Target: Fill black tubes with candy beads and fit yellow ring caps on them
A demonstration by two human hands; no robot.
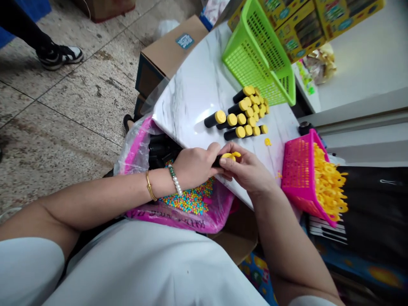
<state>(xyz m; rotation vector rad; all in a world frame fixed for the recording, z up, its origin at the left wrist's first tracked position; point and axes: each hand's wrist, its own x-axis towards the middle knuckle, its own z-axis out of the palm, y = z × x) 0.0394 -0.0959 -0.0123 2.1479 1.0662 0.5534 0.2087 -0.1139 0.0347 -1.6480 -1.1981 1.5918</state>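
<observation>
My left hand is closed round a black tube at the near edge of the white marble table. My right hand pinches a yellow cap against the tube's end. Several finished black tubes with yellow caps lie in a stacked pile on the table beyond my hands. One loose yellow cap lies beside the pile. Under my left wrist, a pink bin lined with clear plastic holds small multicoloured candy beads and black tubes.
A pink basket full of yellow caps sits to the right. A green basket lies tipped at the table's back, near yellow printed boxes. A cardboard box stands on the floor. Another person's shoe is at top left.
</observation>
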